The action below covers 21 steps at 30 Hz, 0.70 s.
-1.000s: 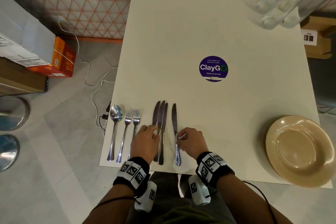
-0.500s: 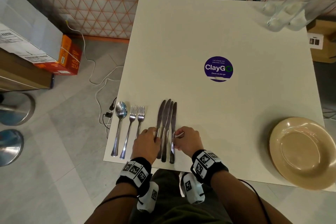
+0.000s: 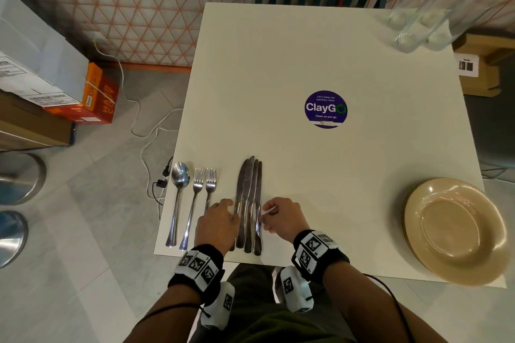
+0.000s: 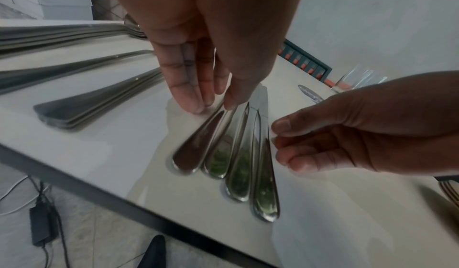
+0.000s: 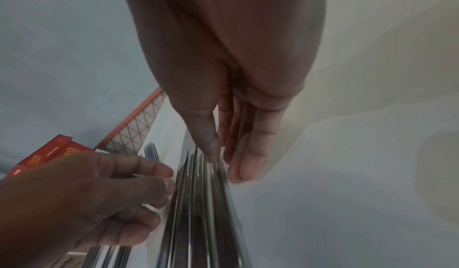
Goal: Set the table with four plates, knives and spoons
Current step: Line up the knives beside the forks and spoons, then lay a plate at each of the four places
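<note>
pressing in from both sides, the left hand [image 3: 220,221] and right hand [image 3: 281,218] have closed the gap: the knife that lay apart to the right a second ago now sits tight against the others, so four knives [image 3: 249,203] form one bundle at the table's [image 3: 278,69] near left edge. both hands are released, straight fingertips against the handles, grasping nothing. that likely readies the knives to be picked up together. left of them lie a spoon [image 3: 178,200] and forks [image 3: 204,189]. the stacked plates [image 3: 457,228] at the near right corner hold nothing; the glasses [image 3: 418,28] far right look empty.
</note>
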### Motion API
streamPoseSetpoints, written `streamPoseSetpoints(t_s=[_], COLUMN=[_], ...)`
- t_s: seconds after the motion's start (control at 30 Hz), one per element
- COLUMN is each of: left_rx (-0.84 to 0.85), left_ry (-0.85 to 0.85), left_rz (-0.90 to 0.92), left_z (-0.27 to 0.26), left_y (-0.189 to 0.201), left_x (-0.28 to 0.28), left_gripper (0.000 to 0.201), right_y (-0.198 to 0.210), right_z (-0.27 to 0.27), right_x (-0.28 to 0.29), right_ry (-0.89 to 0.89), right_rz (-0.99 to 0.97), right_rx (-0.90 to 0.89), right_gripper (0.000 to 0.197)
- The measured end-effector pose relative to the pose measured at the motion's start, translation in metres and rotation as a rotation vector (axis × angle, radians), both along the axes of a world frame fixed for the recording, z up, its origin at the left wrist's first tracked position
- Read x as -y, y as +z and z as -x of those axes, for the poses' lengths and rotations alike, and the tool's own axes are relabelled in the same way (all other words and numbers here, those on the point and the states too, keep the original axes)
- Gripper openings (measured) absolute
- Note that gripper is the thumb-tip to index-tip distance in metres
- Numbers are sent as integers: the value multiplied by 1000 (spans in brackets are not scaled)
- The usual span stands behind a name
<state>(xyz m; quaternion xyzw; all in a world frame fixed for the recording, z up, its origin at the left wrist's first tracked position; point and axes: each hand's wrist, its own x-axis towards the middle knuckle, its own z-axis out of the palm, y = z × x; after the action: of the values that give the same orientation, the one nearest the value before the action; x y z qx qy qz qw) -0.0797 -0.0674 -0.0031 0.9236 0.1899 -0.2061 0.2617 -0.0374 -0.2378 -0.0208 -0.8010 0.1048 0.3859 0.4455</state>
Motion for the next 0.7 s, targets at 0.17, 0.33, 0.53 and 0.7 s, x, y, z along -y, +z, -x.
streamPoseSetpoints(t_s=[0.17,0.33,0.53,0.7], left_rx=[102,137,172,165], left_ry=[-60,-206,-407,-600], left_rz=[9,132,232,221], left_z=[-16,-50,-91,-114], left_y=[16,32,43,43], left_x=[-5,16,80,158], left_gripper=[30,23,23,26], right_y=[17,40,57,69], right_z=[-10,-13,-2,14], right_x=[31,83,146,202], right_ry=[-11,-157,-336,-519], right_rz=[-9,24,175,265], right_rx=[27,131,255,385], right_gripper=[15,16,17,21])
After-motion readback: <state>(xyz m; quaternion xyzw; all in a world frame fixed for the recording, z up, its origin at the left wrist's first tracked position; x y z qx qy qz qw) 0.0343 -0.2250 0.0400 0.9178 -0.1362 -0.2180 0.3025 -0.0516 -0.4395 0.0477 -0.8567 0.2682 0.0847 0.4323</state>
